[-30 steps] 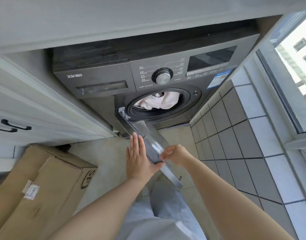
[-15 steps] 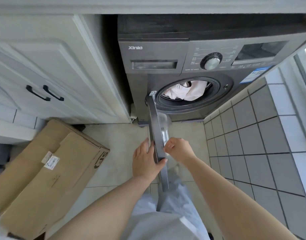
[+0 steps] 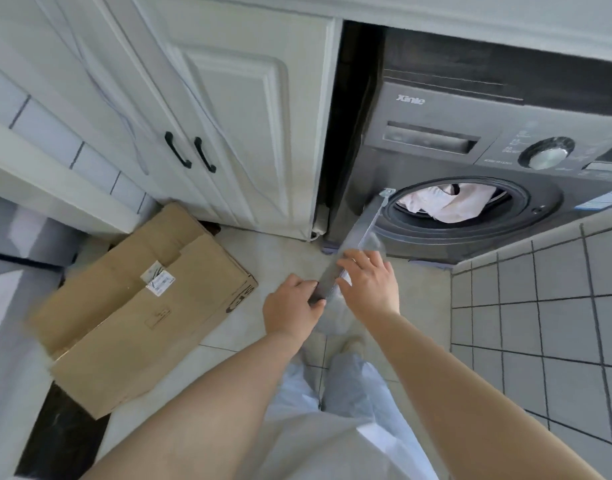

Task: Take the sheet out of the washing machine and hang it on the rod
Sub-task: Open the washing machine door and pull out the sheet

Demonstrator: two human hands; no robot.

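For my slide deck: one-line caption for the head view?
Both hands, left hand and right hand, hold the open washer door; the sheet waits in the drum.

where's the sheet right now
In the head view the sheet lies bunched inside the washing machine drum, upper right, beyond the open door both hands touch.

We see the washing machine [image 3: 470, 140] drum mouth standing open and reachable from the front, its swung-out door [image 3: 353, 251] edge-on at the left of the opening with both our hands on it, a tiled wall [image 3: 539, 306] close to the machine's right, and a cardboard box [image 3: 135, 306] on the floor to its left.
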